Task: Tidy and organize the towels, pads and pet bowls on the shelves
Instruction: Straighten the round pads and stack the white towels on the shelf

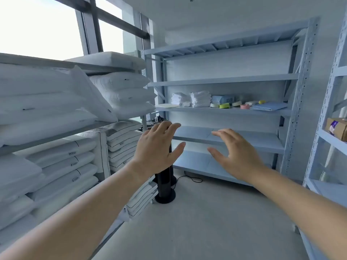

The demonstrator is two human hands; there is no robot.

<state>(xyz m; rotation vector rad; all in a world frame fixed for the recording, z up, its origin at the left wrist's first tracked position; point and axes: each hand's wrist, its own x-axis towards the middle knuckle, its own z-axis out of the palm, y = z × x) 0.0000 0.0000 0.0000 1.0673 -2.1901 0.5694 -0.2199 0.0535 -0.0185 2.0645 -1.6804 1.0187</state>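
A pale blue metal shelf unit (pixel 225 79) stands ahead against the far wall. Its middle shelf carries two stacks of folded white towels (pixel 200 99), a blue pack of pads (pixel 223 99), a flat blue pad (pixel 269 106) at the right, and several small pet bowls: a green one (pixel 224 105), a pink one (pixel 245 106), a yellow one (pixel 262 101). My left hand (pixel 157 145) and my right hand (pixel 237 152) are stretched out in the air, well short of the shelves. Both have relaxed, spread fingers and hold nothing.
A rack full of white pillows (pixel 56 113) fills the left side. A black tower fan (pixel 165 184) with a cable stands on the floor between that rack and the shelf unit. Another metal rack (pixel 330 128) at the right edge holds a cardboard box (pixel 337 128).
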